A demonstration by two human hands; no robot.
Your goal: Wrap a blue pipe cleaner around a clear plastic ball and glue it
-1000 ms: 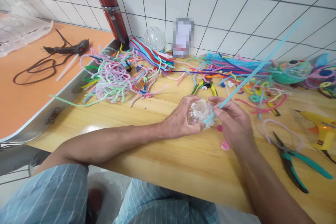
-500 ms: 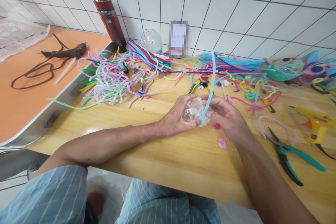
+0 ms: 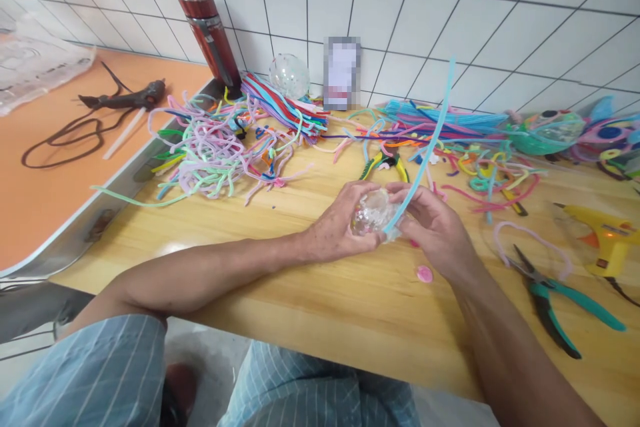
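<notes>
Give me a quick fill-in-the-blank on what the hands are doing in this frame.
The left hand cups a clear ____. The right hand holds a light ____ pipe cleaner against it. The flask standing at the tiled wall is ____.
Missing: ball; blue; red.

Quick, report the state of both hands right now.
Left hand: closed around the clear ball.
Right hand: closed, pinching the light blue pipe cleaner against the ball.
</notes>
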